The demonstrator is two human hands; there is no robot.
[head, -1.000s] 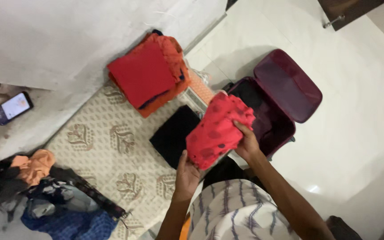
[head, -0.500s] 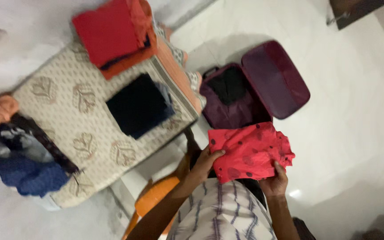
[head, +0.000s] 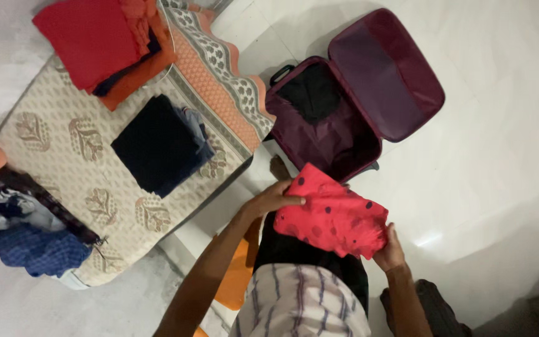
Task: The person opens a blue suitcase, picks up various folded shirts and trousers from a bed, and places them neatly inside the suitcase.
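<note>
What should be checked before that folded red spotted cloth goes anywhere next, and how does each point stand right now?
1. Both hands on the cloth: ok. The left hand lies on the top edge of the red spotted cloth, and the right hand has a grip on its lower right corner.
2. Cloth folded compactly: ok, with no loose ends trailing.
3. Suitcase lid open: ok, it is thrown fully back.
4. Room inside the suitcase: ok. Only a dark item lies at the far end.
5. Floor between cloth and suitcase: cannot tell, since the cloth covers part of it.
</note>
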